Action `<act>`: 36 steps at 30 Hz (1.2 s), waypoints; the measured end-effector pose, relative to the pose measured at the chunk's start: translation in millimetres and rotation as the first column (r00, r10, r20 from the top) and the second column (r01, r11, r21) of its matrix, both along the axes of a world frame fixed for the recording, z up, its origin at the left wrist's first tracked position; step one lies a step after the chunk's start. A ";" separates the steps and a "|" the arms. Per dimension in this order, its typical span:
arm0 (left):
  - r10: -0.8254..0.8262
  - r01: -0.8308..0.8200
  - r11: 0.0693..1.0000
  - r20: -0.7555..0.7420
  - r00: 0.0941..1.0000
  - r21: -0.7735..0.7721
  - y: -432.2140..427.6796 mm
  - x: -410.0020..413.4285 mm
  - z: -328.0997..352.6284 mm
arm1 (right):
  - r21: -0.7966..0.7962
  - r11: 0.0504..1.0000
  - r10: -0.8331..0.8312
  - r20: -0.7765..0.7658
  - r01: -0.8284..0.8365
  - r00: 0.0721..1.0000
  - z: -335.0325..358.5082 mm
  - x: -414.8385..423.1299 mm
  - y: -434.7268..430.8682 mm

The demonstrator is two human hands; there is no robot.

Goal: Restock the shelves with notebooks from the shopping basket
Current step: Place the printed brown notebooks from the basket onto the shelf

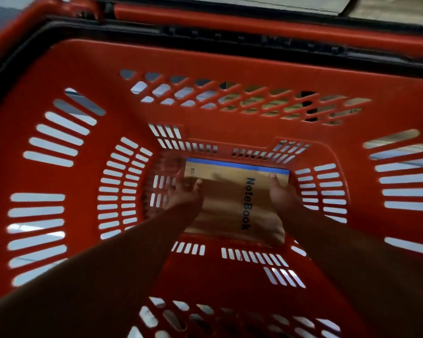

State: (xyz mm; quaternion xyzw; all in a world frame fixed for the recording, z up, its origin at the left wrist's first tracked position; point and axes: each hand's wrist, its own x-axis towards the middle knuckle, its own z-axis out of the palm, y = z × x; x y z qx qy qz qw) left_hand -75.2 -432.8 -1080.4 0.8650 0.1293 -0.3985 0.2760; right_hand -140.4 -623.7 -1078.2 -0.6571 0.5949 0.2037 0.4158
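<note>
The left hand (185,196) is reaching deep into a red slotted plastic shopping basket (230,69) and is grasping the left edge of a brown kraft-paper notebook (230,193), its thumb lying on the cover while its fingers are hiding under the edge, blurred. The right hand (282,193) is gripping the opposite, right edge of the same notebook, thumb pointing away from the person along the cover and the remaining fingers sitting out of sight below. The notebook is lying between the two hands at the bottom of the shopping basket, its cover facing up. A blue strip is running along the edge just beyond the fingertips, and the dark word "NoteBook" is running beside the right hand. A small "B5" is showing just past the left hand. Both forearms are stretching down from the near rim. Far beyond the hands, a black band (230,41) is edging the basket's upper rim.
</note>
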 end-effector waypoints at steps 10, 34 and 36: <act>0.368 -0.368 0.930 -0.014 0.930 0.010 11.5 32.0 7.7 | 0.101 0.993 -0.070 0.059 0.063 0.996 15.4 1.9 -13.4; 0.529 -0.447 0.831 0.217 0.821 -0.332 26.7 12.2 342.4 | -0.236 0.972 0.070 0.347 0.015 0.935 340.4 -37.0 8.9; 0.524 -0.429 0.830 0.230 0.820 -0.357 26.0 20.2 384.1 | -0.187 0.982 0.080 0.377 -0.008 0.923 380.2 -35.5 7.2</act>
